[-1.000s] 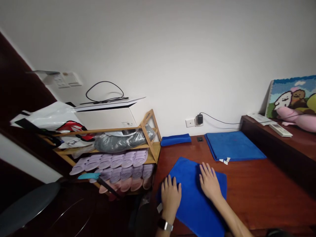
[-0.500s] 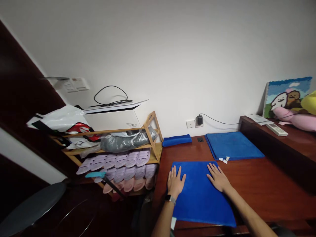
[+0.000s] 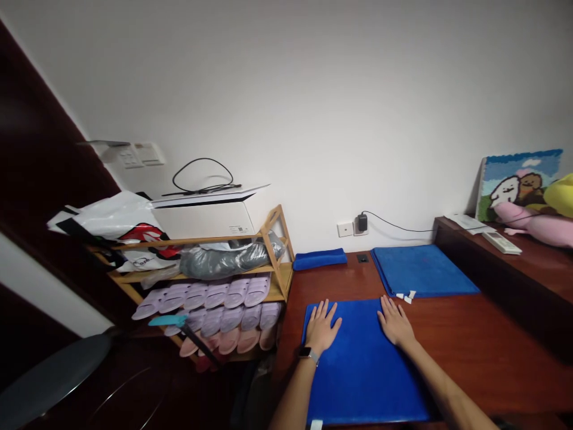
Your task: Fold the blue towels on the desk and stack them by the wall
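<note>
A blue towel (image 3: 360, 364) lies spread flat on the dark red wooden desk (image 3: 470, 352) right in front of me. My left hand (image 3: 323, 328) rests palm down on the towel's far left corner, fingers stretched out. My right hand (image 3: 394, 321) lies flat on the far right corner, fingers apart too. A watch sits on my left wrist. Neither hand holds anything.
A stack of flat blue towels (image 3: 423, 270) lies farther back on the desk, a folded blue towel (image 3: 319, 259) at the back left. A wooden shoe rack (image 3: 215, 280) with several purple slippers stands left of the desk. A raised shelf (image 3: 514, 263) with a remote and plush toys is right.
The towel was turned from a slanted lie to square with the desk edge and smoothed flat. Both hands slid apart to its far corners.
</note>
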The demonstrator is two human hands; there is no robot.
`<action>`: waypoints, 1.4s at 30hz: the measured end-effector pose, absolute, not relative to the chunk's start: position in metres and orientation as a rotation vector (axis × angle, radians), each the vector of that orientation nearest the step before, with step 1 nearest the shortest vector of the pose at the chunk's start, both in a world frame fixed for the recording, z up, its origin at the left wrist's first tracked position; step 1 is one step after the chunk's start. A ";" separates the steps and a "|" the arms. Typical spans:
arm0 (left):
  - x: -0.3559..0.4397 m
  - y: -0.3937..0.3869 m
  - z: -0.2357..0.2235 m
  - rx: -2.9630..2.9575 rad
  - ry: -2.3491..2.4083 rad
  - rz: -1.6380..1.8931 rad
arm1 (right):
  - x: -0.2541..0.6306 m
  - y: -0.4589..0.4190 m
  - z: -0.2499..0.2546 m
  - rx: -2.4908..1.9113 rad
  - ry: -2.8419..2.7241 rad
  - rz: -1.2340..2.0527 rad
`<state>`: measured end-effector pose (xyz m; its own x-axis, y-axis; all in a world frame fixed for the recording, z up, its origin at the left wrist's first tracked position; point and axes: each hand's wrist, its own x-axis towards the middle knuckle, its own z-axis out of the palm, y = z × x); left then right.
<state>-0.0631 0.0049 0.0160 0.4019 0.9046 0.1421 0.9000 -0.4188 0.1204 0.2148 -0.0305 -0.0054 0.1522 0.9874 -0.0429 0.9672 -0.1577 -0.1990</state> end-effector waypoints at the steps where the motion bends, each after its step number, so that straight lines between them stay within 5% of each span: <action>1: -0.062 0.006 0.016 2.598 1.700 0.288 | 0.213 -0.031 -0.004 -2.294 -1.948 0.241; 9: -0.051 0.006 0.022 2.628 1.723 0.284 | 0.211 -0.035 0.000 -2.289 -1.900 0.235; 19: 0.093 -0.014 0.009 2.593 1.395 0.397 | 0.219 -0.036 -0.006 -2.210 -1.997 0.205; 30: -0.088 0.015 0.003 2.413 2.057 0.241 | 0.217 -0.030 -0.016 -2.268 -1.906 0.215; 42: -0.093 0.020 -0.010 2.393 2.102 0.337 | 0.221 -0.037 -0.007 -2.271 -1.976 0.309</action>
